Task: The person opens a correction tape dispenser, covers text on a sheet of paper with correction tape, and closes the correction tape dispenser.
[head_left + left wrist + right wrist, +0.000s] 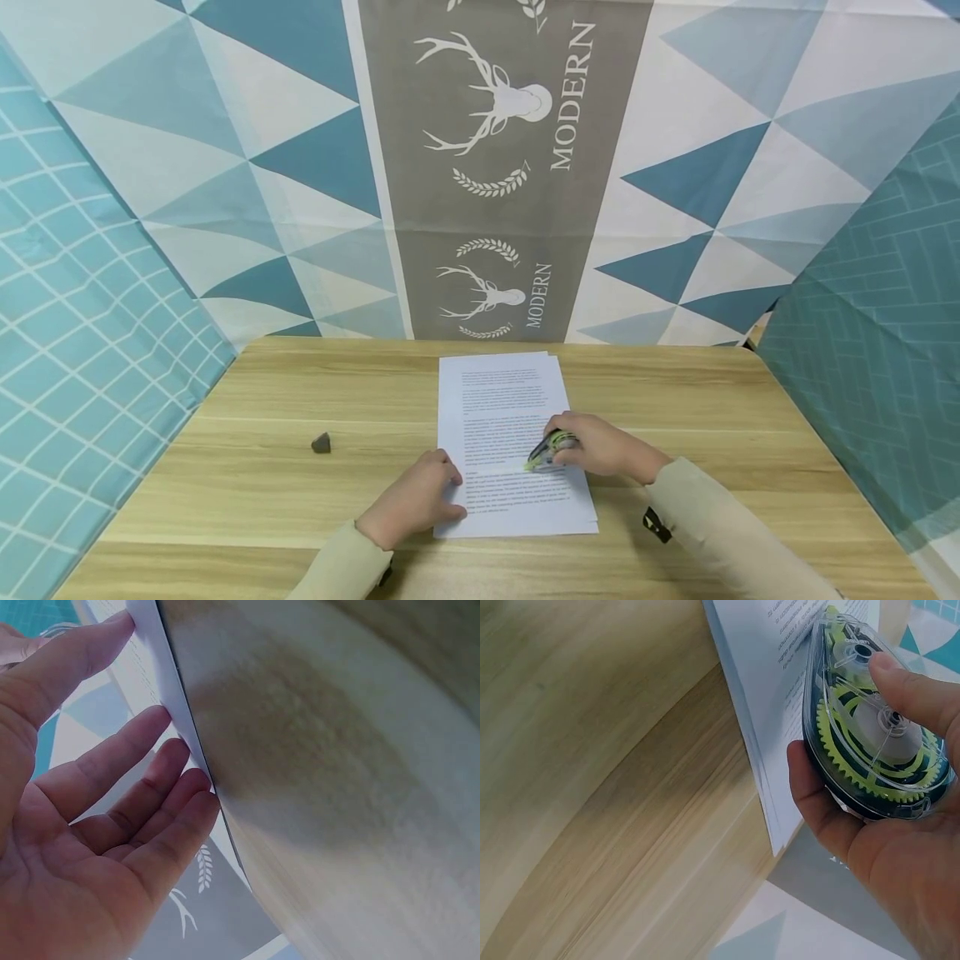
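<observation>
A small stack of printed paper [495,400] lies on the wooden table, its sheets slightly offset. My right hand [603,448] grips a correction tape dispenser [542,453], its tip down at a line of text in the lower half of the top sheet. In the right wrist view, the dispenser [877,727] shows a clear case with green toothed wheels, held between thumb and fingers. My left hand [416,497] rests at the paper's lower left edge. In the left wrist view its fingertips [201,804] touch the sheet's edge, fingers loosely bent and holding nothing.
A small dark stone-like piece [321,443] sits on the table [277,492] left of the paper. Behind the table hangs a patterned cloth [495,200] with deer heads and triangles. Blue cloths [90,292] stand at both sides.
</observation>
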Available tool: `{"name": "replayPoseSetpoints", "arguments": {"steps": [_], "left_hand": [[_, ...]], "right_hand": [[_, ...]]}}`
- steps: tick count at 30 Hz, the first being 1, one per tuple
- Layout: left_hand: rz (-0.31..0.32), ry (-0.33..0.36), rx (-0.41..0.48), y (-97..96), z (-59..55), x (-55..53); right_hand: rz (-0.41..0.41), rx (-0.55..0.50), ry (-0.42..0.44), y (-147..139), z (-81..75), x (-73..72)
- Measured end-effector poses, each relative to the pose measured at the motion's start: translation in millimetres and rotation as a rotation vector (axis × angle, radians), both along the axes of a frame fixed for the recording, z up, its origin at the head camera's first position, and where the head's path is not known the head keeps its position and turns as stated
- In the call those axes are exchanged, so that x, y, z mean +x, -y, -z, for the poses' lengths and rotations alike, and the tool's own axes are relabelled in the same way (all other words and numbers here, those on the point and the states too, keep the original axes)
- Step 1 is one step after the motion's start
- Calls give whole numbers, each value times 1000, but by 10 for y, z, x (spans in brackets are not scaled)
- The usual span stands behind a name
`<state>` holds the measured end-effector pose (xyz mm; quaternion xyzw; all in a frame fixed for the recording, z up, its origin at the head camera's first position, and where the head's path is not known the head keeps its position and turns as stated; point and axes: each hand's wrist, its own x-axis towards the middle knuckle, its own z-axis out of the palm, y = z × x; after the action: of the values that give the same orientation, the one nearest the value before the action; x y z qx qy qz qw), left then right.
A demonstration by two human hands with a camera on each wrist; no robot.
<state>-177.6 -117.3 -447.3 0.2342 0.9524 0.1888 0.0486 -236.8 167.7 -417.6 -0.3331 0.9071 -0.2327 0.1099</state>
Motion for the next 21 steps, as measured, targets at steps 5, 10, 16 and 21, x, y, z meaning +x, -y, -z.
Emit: {"name": "replayPoseSetpoints", "arguments": {"steps": [5,10,16,21], "left_hand": [[-5,3,4,-2,-7,2],[0,2,4,-6,-16,4],[-6,7,2,-5,-13,-1],[-14,13,-1,-1,-4,-9]], "right_hand": [[19,5,16,-33,-3,-2],[23,4,16,-77,5,-1],[17,0,24,-131,-1,-3],[32,-1,33,-193,-15,5]]}}
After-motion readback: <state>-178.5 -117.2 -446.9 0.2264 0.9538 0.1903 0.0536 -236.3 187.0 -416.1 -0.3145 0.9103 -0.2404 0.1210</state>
